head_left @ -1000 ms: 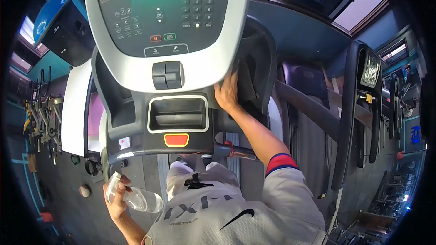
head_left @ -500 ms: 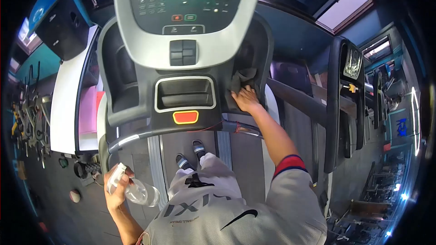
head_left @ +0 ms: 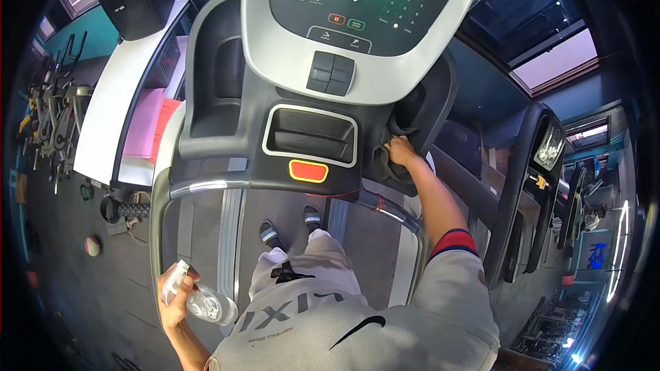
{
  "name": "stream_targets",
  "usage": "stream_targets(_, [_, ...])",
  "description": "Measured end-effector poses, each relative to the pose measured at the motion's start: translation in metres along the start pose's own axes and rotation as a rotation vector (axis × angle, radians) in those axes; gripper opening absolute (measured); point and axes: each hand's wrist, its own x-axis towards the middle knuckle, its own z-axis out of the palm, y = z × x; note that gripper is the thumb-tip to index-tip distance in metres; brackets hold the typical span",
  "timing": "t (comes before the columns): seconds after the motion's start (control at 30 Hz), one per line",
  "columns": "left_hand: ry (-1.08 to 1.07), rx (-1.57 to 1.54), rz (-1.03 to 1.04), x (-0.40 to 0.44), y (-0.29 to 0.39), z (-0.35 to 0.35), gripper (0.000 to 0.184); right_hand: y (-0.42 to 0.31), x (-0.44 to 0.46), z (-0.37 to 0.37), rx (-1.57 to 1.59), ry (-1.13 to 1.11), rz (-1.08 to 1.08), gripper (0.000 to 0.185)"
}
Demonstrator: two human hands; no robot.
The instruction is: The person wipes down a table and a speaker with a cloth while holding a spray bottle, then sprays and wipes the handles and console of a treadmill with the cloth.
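Note:
A clear spray bottle (head_left: 212, 305) with a white trigger head is gripped in my left hand (head_left: 177, 295), low on the left beside the treadmill. My right hand (head_left: 402, 152) is closed on a dark cloth (head_left: 385, 158), pressed to the right-hand tray (head_left: 430, 99) of the treadmill console. Part of the cloth is bunched up beyond my fingers. Left of that hand is the console's middle compartment (head_left: 313, 139), with a red button (head_left: 308, 171) below it. Above, the control panel (head_left: 368, 10) has a lit green display.
The treadmill's front handlebar (head_left: 206, 186) runs between me and the console. A white desk (head_left: 113, 110) with a black speaker (head_left: 130, 0) and pink paper stands at left. Another treadmill (head_left: 526, 185) is close on the right. A ball (head_left: 93, 246) lies on the floor.
The view has turned, so the console appears farther right and tilted. My right hand has closed more around the cloth on the tray. My left hand still holds the spray bottle.

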Motion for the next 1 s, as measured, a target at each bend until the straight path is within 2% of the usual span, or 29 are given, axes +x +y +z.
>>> stream_targets(0.1, [-0.065,0.028,-0.005,0.008,0.008,0.024,0.04,-0.031,-0.021,-0.051,-0.07,-0.063,-0.015,0.037])
stream_targets(0.17, [-0.123,0.027,0.025,0.017,0.014,0.045,0.037,-0.028,-0.027,-0.045,-0.117,0.102,-0.109,0.035])
stream_targets(0.27, [-0.166,0.055,0.047,0.027,0.03,0.082,0.033,-0.028,-0.026,-0.034,-0.15,0.16,0.0,0.032])
stream_targets(0.37, [-0.032,0.026,0.135,0.02,0.033,0.121,0.031,-0.028,-0.017,-0.025,-0.212,0.178,0.004,0.033])
stream_targets(0.47, [-0.212,0.066,0.096,0.029,0.05,0.137,0.037,-0.023,-0.036,-0.029,-0.177,0.235,-0.097,0.029])
stream_targets(0.53, [-0.251,0.056,0.1,0.028,0.047,0.141,0.039,-0.016,-0.089,-0.041,-0.22,0.25,-0.126,0.035])
stream_targets(0.63, [-0.05,0.052,0.078,0.015,0.048,0.156,0.04,0.001,-0.173,-0.038,-0.222,0.26,-0.17,0.063])
stream_targets(0.67, [-0.123,0.076,0.101,0.016,0.046,0.149,0.041,0.011,-0.191,-0.033,-0.184,0.147,-0.078,0.064])
stream_targets(0.7, [-0.069,0.048,0.117,0.014,0.044,0.151,0.041,0.021,-0.206,-0.028,-0.146,0.03,0.017,0.066])
stream_targets(0.8, [0.096,-0.025,0.098,0.002,0.03,0.159,0.045,0.053,-0.214,0.002,0.108,0.268,0.097,0.072])
stream_targets(0.9, [0.107,-0.007,0.1,0.002,0.03,0.169,0.046,0.02,-0.161,-0.001,0.053,0.245,0.194,0.081])
stream_targets(0.97, [0.059,0.022,0.115,0.005,0.038,0.176,0.044,0.021,-0.111,0.009,0.263,0.565,0.14,0.088])
stream_targets(1.0, [0.03,0.033,0.133,0.008,0.043,0.179,0.044,0.022,-0.096,0.001,0.365,0.619,0.136,0.088])
